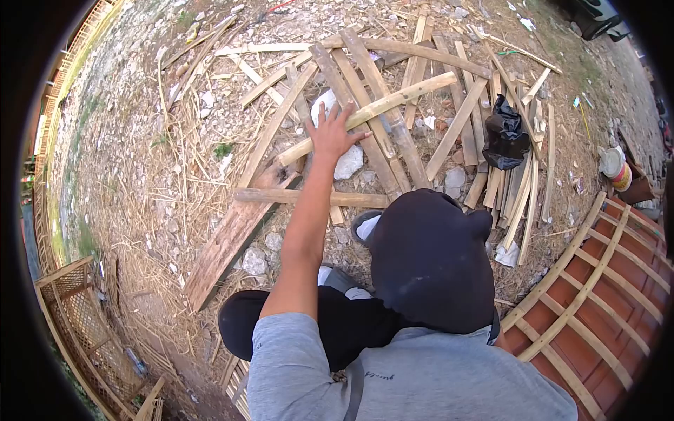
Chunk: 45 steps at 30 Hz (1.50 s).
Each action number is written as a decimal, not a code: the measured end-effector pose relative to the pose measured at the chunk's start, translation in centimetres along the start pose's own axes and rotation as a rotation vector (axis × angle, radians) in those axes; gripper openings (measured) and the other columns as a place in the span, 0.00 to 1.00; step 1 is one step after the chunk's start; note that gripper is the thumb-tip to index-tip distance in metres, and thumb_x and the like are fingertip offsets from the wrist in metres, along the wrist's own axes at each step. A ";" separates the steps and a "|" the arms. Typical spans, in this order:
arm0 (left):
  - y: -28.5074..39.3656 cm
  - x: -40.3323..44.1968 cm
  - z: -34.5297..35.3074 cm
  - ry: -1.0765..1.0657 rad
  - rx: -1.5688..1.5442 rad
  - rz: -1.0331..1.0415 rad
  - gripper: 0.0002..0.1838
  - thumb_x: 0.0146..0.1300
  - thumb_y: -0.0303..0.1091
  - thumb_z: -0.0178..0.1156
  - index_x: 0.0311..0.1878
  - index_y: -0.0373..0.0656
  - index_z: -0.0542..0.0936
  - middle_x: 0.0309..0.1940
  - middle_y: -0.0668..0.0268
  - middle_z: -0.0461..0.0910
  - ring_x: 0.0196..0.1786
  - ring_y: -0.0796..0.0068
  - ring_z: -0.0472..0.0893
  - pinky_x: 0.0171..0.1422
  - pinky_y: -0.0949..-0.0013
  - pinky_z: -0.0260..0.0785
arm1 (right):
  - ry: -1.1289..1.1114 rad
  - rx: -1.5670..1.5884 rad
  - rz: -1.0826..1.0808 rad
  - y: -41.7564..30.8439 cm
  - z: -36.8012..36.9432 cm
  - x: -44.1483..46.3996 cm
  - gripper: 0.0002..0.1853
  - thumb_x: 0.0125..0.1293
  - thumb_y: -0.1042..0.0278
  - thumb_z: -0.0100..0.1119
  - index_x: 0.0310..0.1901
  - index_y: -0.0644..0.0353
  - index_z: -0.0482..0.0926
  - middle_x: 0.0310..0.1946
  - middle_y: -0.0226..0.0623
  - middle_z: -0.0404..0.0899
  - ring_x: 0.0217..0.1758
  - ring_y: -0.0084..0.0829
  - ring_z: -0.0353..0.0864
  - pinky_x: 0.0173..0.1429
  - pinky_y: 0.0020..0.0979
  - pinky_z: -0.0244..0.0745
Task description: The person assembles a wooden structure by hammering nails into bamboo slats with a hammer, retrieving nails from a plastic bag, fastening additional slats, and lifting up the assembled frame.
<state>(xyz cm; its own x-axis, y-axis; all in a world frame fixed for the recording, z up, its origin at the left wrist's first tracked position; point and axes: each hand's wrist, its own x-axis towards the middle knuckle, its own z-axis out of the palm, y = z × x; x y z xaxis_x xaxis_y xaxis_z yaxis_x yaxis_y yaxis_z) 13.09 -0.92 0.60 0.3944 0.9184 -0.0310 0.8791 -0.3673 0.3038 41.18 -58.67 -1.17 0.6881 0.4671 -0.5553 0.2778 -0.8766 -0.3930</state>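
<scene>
My left hand (pixel 331 135) reaches forward with its fingers spread, lying palm down across a pale wooden strip (pixel 404 96). That strip slants over several greyer wooden slats (pixel 375 77) spread on the ground. The strip's lower left end is close to a thick, weathered plank (pixel 235 235). Another wooden strip (pixel 316 198) lies crosswise under my forearm. My right hand is out of sight; only a bit of skin shows beside my bent right knee (pixel 432 263).
A black plastic bag (pixel 507 133) lies on a pile of wooden slats to the right. Farther right are a bucket (pixel 615 167) and a wooden lattice (pixel 590 295) over reddish-brown panels. A lattice panel (pixel 91 330) is at lower left. Stones (pixel 255 261) and straw litter the ground.
</scene>
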 end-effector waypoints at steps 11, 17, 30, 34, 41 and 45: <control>0.5 1.5 0.0 -0.057 0.043 -0.027 0.54 0.38 0.83 0.62 0.72 0.76 0.68 0.79 0.66 0.54 0.82 0.46 0.46 0.71 0.19 0.41 | -0.025 0.015 0.035 -0.9 0.8 0.0 0.23 0.70 0.51 0.59 0.43 0.69 0.77 0.30 0.53 0.81 0.36 0.42 0.81 0.43 0.41 0.73; 1.2 1.9 -1.6 -0.117 0.095 -0.043 0.53 0.37 0.82 0.63 0.71 0.77 0.69 0.80 0.68 0.52 0.82 0.45 0.44 0.71 0.17 0.38 | -0.030 0.028 0.042 -1.0 0.8 -0.3 0.23 0.70 0.51 0.59 0.42 0.70 0.77 0.30 0.53 0.81 0.36 0.42 0.81 0.43 0.41 0.73; 3.6 0.1 -0.2 0.101 0.057 -0.055 0.54 0.49 0.68 0.69 0.76 0.55 0.61 0.69 0.43 0.62 0.70 0.47 0.64 0.68 0.32 0.50 | -0.061 0.027 0.074 -2.2 0.8 0.3 0.23 0.69 0.51 0.59 0.40 0.71 0.76 0.30 0.54 0.80 0.35 0.42 0.81 0.41 0.42 0.73; 6.3 -4.9 2.4 0.217 -0.058 -0.057 0.49 0.55 0.59 0.68 0.72 0.36 0.62 0.56 0.52 0.72 0.55 0.55 0.72 0.58 0.43 0.55 | -0.065 0.045 0.091 -3.0 0.3 0.7 0.24 0.69 0.50 0.60 0.39 0.71 0.76 0.29 0.54 0.80 0.34 0.43 0.81 0.41 0.42 0.73; 9.9 -7.3 3.7 0.095 -0.189 -0.244 0.34 0.63 0.44 0.63 0.67 0.37 0.65 0.45 0.54 0.82 0.52 0.55 0.74 0.59 0.45 0.54 | -0.072 0.052 0.082 -2.3 0.7 1.5 0.26 0.66 0.48 0.63 0.38 0.71 0.75 0.29 0.53 0.79 0.35 0.42 0.80 0.42 0.43 0.72; 10.4 -6.4 2.9 0.074 -0.379 -0.419 0.30 0.65 0.39 0.62 0.67 0.38 0.66 0.48 0.51 0.80 0.54 0.51 0.73 0.60 0.44 0.54 | -0.078 0.085 0.090 -2.7 0.5 0.9 0.25 0.66 0.48 0.63 0.38 0.70 0.76 0.29 0.52 0.79 0.35 0.41 0.80 0.43 0.43 0.72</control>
<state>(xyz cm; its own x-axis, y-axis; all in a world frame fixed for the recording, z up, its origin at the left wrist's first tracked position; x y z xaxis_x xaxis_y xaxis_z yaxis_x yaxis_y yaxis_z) 20.51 -11.00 1.21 0.0005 0.9871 -0.1601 0.7937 0.0970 0.6005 40.71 -55.83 -0.93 0.6527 0.3979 -0.6447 0.1577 -0.9037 -0.3981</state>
